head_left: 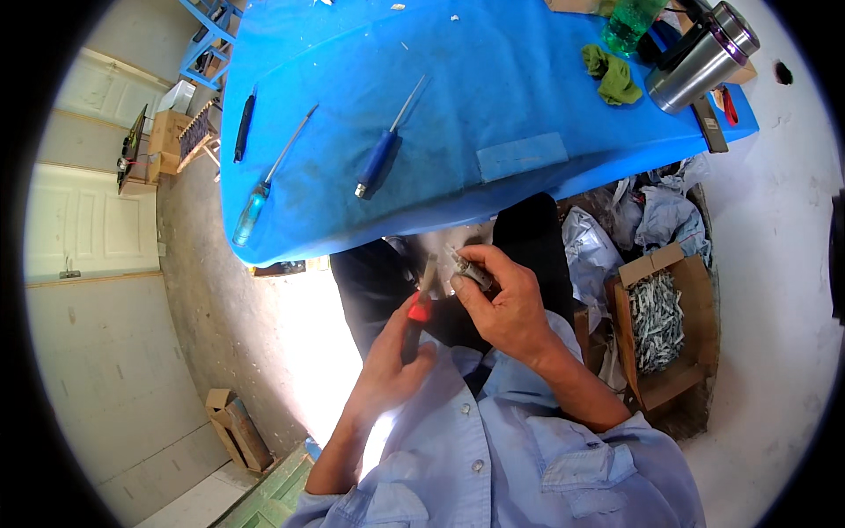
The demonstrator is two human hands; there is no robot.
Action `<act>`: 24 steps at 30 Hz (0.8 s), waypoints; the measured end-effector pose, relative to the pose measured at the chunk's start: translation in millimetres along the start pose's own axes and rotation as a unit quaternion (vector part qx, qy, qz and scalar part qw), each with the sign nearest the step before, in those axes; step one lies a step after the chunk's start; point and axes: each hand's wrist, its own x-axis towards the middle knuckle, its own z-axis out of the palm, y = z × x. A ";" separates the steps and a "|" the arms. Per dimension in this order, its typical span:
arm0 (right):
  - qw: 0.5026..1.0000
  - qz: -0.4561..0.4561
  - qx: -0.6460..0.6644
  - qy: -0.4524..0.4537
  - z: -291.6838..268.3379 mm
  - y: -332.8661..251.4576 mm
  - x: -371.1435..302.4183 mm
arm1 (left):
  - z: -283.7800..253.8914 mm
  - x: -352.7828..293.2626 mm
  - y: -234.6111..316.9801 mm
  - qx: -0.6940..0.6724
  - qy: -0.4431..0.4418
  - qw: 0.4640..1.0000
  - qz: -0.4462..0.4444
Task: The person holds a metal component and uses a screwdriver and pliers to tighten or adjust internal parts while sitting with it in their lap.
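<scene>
A small grey metal part (471, 271) sits just below the near edge of the blue table (493, 106), over the person's dark-trousered lap. It is pinched between the thumb and curled fingers of the right hand (506, 308), poking out at that hand's ten o'clock. At the part's nine o'clock, touching or nearly so, is the metal tip of a red-and-black-handled tool (421, 308); the left hand (392, 370) is closed in a fist round its handle, at seven o'clock from the part.

At three o'clock from the hands, on the floor, an open cardboard box (695, 308) holds a heap of small pale metal pieces (656, 317). Crumpled grey bags (651, 220) lie at the box's twelve o'clock.

On the table, at eleven o'clock from the part, lie a blue-handled screwdriver (380, 154), a clear-handled screwdriver (264, 189) and a dark pen-like tool (244, 128). At one o'clock are a green rag (613, 77), a steel flask (700, 62) and a green bottle (629, 22); what they contain cannot be told.
</scene>
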 end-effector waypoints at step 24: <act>0.999 -0.007 -0.031 -0.031 -2.9 3.9 6.2 | -5.4 10.5 -2.7 0.359 0.081 0.926 0.082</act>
